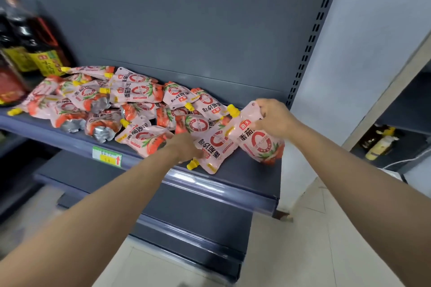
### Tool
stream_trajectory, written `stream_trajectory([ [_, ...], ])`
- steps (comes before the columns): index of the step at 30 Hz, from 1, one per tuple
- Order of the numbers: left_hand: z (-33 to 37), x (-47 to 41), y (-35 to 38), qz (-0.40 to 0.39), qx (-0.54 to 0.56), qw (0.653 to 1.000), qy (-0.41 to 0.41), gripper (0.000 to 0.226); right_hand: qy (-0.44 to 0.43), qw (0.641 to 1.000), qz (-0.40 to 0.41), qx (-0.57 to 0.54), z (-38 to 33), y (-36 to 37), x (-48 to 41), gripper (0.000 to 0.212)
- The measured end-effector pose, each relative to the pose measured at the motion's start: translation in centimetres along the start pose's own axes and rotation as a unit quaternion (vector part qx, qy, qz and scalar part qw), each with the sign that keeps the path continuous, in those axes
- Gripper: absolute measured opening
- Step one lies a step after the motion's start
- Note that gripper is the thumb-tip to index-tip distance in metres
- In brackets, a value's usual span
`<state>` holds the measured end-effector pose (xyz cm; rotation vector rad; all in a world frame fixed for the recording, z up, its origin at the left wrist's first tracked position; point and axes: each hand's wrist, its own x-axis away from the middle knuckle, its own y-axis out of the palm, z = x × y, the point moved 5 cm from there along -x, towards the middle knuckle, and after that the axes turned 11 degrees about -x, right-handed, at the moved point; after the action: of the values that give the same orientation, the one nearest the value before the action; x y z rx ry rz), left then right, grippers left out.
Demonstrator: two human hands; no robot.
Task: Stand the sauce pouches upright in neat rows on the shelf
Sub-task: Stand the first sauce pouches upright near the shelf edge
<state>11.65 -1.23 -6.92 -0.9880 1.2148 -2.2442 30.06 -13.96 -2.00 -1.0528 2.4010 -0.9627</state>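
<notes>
while right grip (275, 119) clasps the upright pouch (260, 144), left grip (184, 147) touches a flat pouch (218, 147), hold unclear

**Item counts on the shelf (251, 177).**
About eighteen sauce pouches (140, 93), overlap hiding some; at least three bottles (44, 37) at its left end; one price tag (107, 156) on its front edge.

Pouches (130, 105) lie heaped along the shelf (254, 175); bottles (30, 53) stand at upper left, a single pouch (258, 140) at the right end.
</notes>
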Motion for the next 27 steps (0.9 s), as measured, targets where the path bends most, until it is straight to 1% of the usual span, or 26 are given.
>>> stream_trajectory([
  [2, 0.0, -0.1, 0.3, -0.011, 0.092, 0.995, -0.038, 0.055, 0.020, 0.997, 0.034, -0.069, 0.5, -0.8, -0.3, 0.030],
  [5, -0.5, -0.6, 0.6, 0.002, 0.162, 0.982, -0.094, 0.043, 0.045, 0.985, 0.090, -0.137, 1.1, -1.8, -0.6, 0.028],
  [8, -0.7, -1.0, 1.1, -0.002, 0.202, 0.971, -0.125, 0.030, 0.051, 0.980, 0.132, -0.142, 1.1, -2.5, -0.8, 0.019],
  [9, -0.6, -1.2, 1.2, -0.009, 0.214, 0.968, -0.129, 0.023, 0.054, 0.980, 0.138, -0.135, 1.0, -2.7, -0.8, 0.016],
  [11, -0.1, -1.7, 0.8, -0.014, 0.239, 0.963, -0.126, 0.011, 0.059, 0.979, 0.155, -0.119, 1.0, -3.2, -1.1, 0.014],
  [12, 0.2, -2.0, 0.4, -0.004, 0.244, 0.963, -0.116, 0.010, 0.061, 0.977, 0.169, -0.115, 1.1, -3.5, -1.3, 0.013],
  [14, 1.2, -2.7, -1.1, 0.040, 0.215, 0.972, -0.086, 0.010, 0.065, 0.970, 0.199, -0.125, 1.2, -4.1, -1.8, 0.011],
  [16, 2.5, -3.1, -2.9, 0.094, 0.157, 0.982, -0.043, 0.020, 0.074, 0.963, 0.220, -0.140, 1.5, -4.5, -2.4, 0.006],
  [18, 4.0, -3.4, -4.4, 0.131, 0.103, 0.986, 0.007, 0.020, 0.081, 0.958, 0.236, -0.139, 1.6, -5.0, -3.0, 0.008],
  [21, 5.7, -3.5, -5.8, 0.170, 0.040, 0.982, 0.066, 0.019, 0.089, 0.950, 0.263, -0.146, 1.7, -5.3, -3.9, 0.012],
  [24, 7.2, -3.1, -6.8, 0.202, -0.007, 0.973, 0.110, 0.029, 0.100, 0.941, 0.280, -0.161, 2.2, -5.3, -4.6, 0.010],
  [25, 7.8, -2.9, -7.2, 0.209, -0.017, 0.970, 0.125, 0.029, 0.102, 0.940, 0.280, -0.167, 2.3, -5.3, -4.8, 0.008],
  [26, 8.3, -2.6, -7.5, 0.215, -0.025, 0.967, 0.138, 0.024, 0.101, 0.940, 0.279, -0.169, 2.4, -5.3, -5.0, 0.004],
  [27, 8.9, -2.4, -7.8, 0.219, -0.034, 0.963, 0.152, 0.018, 0.101, 0.940, 0.278, -0.168, 2.4, -5.3, -5.2, 0.005],
])
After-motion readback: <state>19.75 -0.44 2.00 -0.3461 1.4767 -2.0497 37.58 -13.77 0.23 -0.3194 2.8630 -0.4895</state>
